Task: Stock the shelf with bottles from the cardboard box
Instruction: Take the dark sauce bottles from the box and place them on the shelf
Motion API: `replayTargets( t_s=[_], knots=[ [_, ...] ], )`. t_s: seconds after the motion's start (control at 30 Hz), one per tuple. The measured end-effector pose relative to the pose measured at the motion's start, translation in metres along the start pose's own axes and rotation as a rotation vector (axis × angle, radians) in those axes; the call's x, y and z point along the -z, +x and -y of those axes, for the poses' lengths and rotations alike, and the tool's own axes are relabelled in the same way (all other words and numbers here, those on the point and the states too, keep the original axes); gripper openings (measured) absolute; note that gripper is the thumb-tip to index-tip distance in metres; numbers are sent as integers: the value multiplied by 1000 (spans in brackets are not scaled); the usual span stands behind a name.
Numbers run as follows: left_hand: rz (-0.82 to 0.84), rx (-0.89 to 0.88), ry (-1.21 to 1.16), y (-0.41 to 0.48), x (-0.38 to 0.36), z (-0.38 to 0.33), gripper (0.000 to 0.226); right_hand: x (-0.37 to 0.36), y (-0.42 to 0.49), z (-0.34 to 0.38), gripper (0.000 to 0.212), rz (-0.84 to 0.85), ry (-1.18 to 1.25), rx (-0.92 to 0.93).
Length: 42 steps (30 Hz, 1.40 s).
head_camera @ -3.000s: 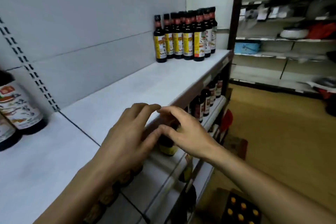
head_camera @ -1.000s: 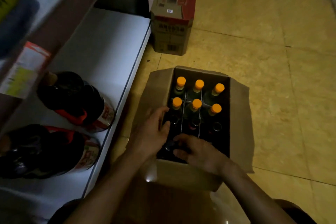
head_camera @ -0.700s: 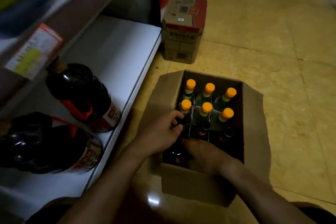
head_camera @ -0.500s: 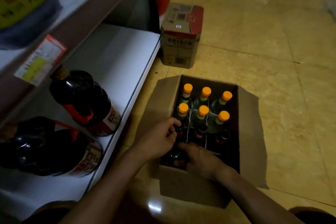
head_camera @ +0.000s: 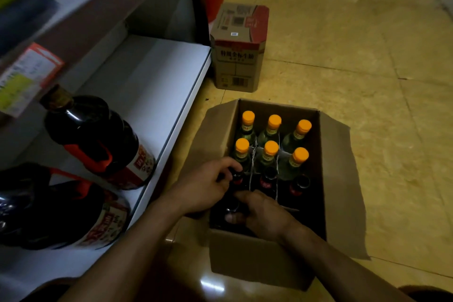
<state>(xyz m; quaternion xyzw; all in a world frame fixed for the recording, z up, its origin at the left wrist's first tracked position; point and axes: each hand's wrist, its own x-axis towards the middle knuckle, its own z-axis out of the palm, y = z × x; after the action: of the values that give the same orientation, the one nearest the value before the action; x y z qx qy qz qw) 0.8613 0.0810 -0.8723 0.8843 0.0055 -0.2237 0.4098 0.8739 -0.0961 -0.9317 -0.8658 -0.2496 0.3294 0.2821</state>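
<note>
1. Two large dark jugs [head_camera: 98, 140] with red handles and glossy rounded shoulders stand at the left on the white bottom shelf [head_camera: 152, 95], its surface smooth and flat.
2. The left hand [head_camera: 203, 189] reaches down into the open cardboard box [head_camera: 259, 255] on the tiled floor, fingers curled in a closed grip around the neck of a dark bottle [head_camera: 236, 178].
3. The right hand [head_camera: 263, 213] lies palm-down in the box's near-left corner, thumb at another dark cap; how tight its grip is cannot be told.
4. Six orange-capped clear bottles [head_camera: 270, 130] fill the box's far rows.
5. A smaller sealed carton [head_camera: 239, 56] stands beyond.
</note>
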Motion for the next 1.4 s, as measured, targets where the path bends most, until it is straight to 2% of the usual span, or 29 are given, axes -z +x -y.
replayTargets(
  t_s=[0.2,0.33,0.5,0.57,0.67,0.77,0.9,1.07,1.23,1.33,1.4],
  knots=[
    [4,-38,-130,-5,12,-4,28,36,-22,21,11,-150,199,55],
    [-1,-96,-428,-9,21,-15,39,59,-37,34,13,-343,385,41],
    [36,-164,-504,-12,20,-17,34,77,-42,43,17,-525,540,84],
    [106,-165,-507,-12,18,-15,46,87,-44,46,16,-570,591,128],
    [170,-154,-469,-9,11,-17,69,101,-50,52,32,-669,675,202],
    [182,-108,-404,-8,4,-22,81,110,-53,57,39,-782,762,264],
    [53,-91,-469,-7,-8,-34,65,115,-49,57,46,-794,980,231],
    [-105,-75,-580,-5,-30,-43,50,108,-43,57,36,-702,615,95],
    [-331,-24,-612,5,-38,-45,40,84,-24,44,75,-647,540,53],
    [-413,-11,-557,4,-41,-52,48,83,-25,47,78,-675,643,37],
    [-414,-21,-535,1,-42,-59,55,86,-23,45,78,-701,813,2]
  ],
)
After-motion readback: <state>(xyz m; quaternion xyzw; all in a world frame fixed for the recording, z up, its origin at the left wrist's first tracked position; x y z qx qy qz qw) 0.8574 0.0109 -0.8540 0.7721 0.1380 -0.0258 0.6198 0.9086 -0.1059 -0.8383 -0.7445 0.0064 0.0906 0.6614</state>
